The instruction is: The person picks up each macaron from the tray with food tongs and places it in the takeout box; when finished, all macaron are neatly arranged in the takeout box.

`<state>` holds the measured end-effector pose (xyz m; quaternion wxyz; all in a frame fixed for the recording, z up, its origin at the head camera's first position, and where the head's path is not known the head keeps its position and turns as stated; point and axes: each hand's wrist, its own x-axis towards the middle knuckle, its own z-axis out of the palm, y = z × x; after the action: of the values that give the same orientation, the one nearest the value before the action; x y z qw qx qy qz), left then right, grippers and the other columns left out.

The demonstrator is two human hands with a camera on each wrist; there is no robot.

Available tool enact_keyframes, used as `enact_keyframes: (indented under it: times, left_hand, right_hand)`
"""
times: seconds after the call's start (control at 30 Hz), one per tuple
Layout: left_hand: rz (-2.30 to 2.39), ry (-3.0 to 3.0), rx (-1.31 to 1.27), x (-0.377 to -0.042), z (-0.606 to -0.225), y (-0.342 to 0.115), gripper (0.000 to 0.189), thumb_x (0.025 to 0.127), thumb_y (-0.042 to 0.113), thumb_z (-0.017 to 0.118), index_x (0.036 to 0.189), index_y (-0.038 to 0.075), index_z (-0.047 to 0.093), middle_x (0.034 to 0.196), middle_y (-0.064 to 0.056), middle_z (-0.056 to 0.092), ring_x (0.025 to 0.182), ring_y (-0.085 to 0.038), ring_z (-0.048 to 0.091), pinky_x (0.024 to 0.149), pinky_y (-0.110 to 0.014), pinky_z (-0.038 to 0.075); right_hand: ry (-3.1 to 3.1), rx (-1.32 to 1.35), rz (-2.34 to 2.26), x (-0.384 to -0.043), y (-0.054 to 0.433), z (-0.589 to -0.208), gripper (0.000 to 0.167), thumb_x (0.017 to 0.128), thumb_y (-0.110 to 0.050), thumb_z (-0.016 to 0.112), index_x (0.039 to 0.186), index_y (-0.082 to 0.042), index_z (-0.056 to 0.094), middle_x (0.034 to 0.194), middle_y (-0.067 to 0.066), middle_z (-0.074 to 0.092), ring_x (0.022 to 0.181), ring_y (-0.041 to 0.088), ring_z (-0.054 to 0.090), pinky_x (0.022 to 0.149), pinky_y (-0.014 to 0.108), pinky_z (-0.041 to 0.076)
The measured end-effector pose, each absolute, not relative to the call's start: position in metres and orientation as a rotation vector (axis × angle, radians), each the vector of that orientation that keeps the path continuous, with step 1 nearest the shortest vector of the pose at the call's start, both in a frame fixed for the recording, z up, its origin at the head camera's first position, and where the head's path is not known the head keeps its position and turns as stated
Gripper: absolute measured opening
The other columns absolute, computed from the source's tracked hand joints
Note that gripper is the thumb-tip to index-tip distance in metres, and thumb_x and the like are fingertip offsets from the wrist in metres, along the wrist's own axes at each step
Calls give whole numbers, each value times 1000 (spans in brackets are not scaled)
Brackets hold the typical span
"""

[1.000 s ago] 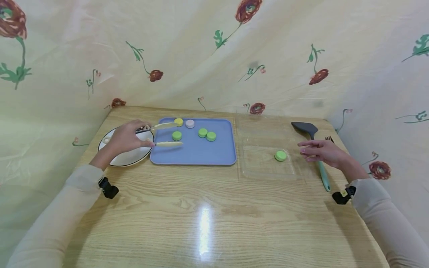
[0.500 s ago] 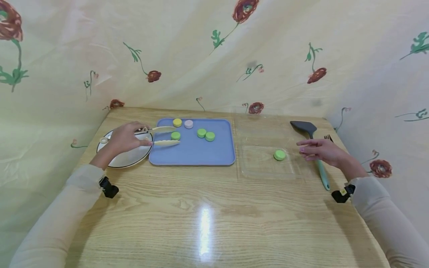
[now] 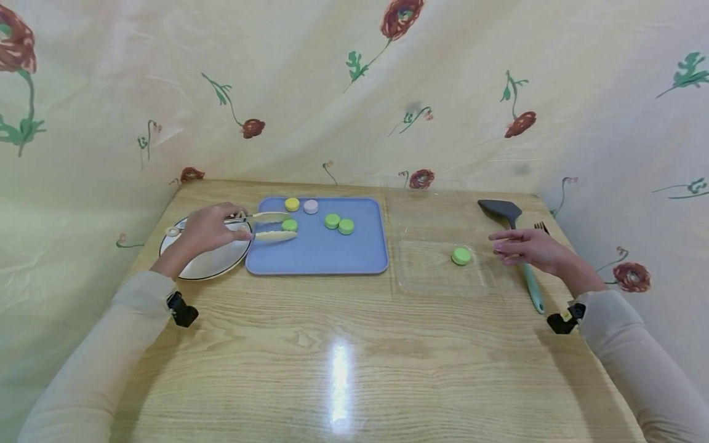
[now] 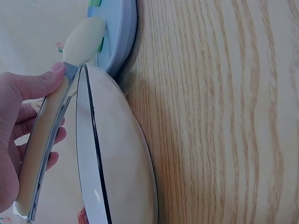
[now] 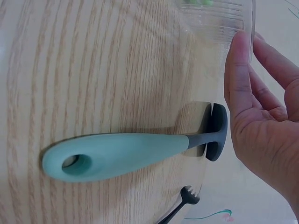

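My left hand (image 3: pixel 213 229) grips cream-tipped tongs (image 3: pixel 271 236) above the white plate, thumb on one arm, fingers on the other. The tongs' tips reach over the blue tray (image 3: pixel 316 261), on either side of a green macaron (image 3: pixel 290 226), a small gap between them. On the same tray lie a yellow macaron (image 3: pixel 292 204), a lilac macaron (image 3: pixel 311 207) and two green macarons (image 3: pixel 339 224). At the right, my right hand (image 3: pixel 526 249) pinches the edge of a transparent plastic container (image 5: pixel 219 21), thumb and fingers on either side. One green macaron (image 3: pixel 461 256) sits inside it.
A white dark-rimmed plate (image 3: pixel 213 264) stands left of the tray, under my left hand. Right of the container lie a spatula (image 3: pixel 533 289) with a teal handle and a dark fork (image 3: pixel 541 227). A flowered cloth (image 3: pixel 310 80) hangs behind the wooden table (image 3: pixel 266 357).
The tongs' arms have drawn closer together around the green macaron, the far arm coming nearer to it. My right hand stays at the container's edge. The head view has shifted slightly.
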<state>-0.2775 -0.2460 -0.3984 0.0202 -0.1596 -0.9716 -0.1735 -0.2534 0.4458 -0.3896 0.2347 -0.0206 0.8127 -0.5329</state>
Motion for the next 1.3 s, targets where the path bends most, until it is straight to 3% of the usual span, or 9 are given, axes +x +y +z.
enact_keyframes:
  times: [0.23, 0.47, 0.7, 0.87, 0.97, 1.1, 1.3]
  left_hand:
    - [-551, -2992, -496, -278, -398, -242, 48, 86, 37, 81, 123, 8, 72, 128, -18, 70, 88, -30, 66, 62, -33, 43]
    - [-539, -2989, -486, -279, -399, -242, 46, 87, 36, 82, 123, 9, 72, 127, -17, 70, 82, -28, 62, 58, -32, 35]
    - [-582, -2964, -454, -277, -400, -241, 45, 85, 34, 84, 121, 10, 73, 127, -18, 70, 93, -35, 68, 56, -32, 32]
    - [-624, -2921, -446, -277, -401, -239, 46, 83, 34, 86, 120, 10, 74, 127, -18, 71, 77, -29, 63, 52, -31, 26]
    - [-639, -2913, -432, -277, -401, -237, 46, 82, 35, 86, 120, 10, 74, 128, -18, 70, 81, -31, 66, 51, -32, 27]
    - [-639, -2904, -415, -275, -398, -236, 46, 83, 34, 85, 120, 10, 74, 127, -17, 71, 104, -39, 69, 58, -33, 37]
    - [-648, -2842, -451, -274, -399, -233, 45, 82, 34, 87, 118, 9, 75, 122, -16, 73, 105, -39, 70, 63, -35, 45]
  right_hand:
    - [2251, -55, -1446, -254, 445, -390, 35, 106, -14, 56, 139, -4, 56, 108, -4, 75, 95, 11, 72, 81, 28, 60]
    - [2243, -65, -1449, -254, 444, -389, 30, 106, -12, 56, 136, -10, 59, 108, -4, 75, 95, 12, 73, 81, 27, 60]
    - [2256, -54, -1441, -255, 444, -391, 35, 106, -11, 55, 140, -3, 55, 107, -4, 75, 95, 11, 73, 80, 27, 60]
    - [2230, -83, -1465, -255, 447, -392, 28, 106, -11, 55, 133, -13, 61, 107, -4, 75, 95, 11, 73, 80, 27, 60]
    - [2216, -104, -1480, -256, 449, -393, 26, 106, -11, 55, 130, -17, 63, 108, -4, 75, 96, 10, 73, 80, 27, 60]
    - [2210, -120, -1482, -255, 448, -392, 26, 106, -11, 55, 129, -19, 64, 109, -6, 75, 97, 10, 73, 81, 27, 60]
    - [2236, -65, -1466, -254, 445, -391, 27, 106, -10, 55, 131, -15, 62, 107, -6, 75, 96, 11, 72, 81, 27, 60]
